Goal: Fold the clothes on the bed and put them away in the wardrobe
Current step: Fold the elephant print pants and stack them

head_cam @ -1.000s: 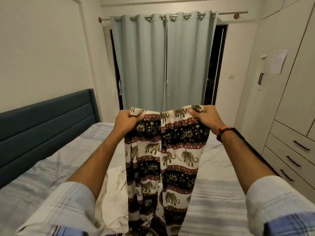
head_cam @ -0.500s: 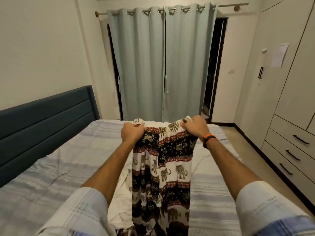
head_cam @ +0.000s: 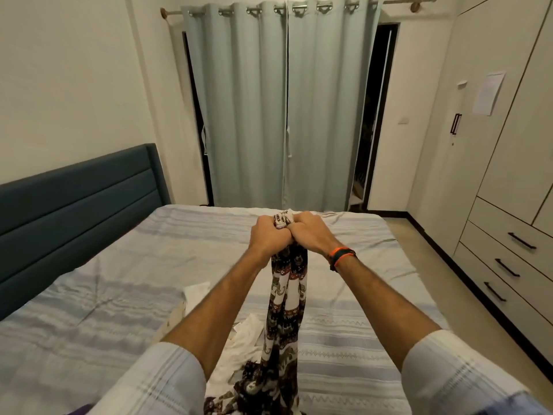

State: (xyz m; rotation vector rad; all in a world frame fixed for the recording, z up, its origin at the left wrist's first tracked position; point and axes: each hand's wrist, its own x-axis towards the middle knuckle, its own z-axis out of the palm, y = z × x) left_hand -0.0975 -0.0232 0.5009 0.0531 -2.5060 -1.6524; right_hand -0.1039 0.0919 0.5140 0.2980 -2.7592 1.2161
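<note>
your hands have come together since a moment ago: the waistband you held spread wide is now doubled, its two ends meeting. your left hand and right hand touch knuckle to knuckle, both clenched on the top of the elephant-print trousers, out over the middle of the bed. the trousers hang as one narrow strip, long axis near vertical, waistband up in your fists, legs trailing down to the sheet near you, over a white garment. the wardrobe stands to your right, doors closed.
</note>
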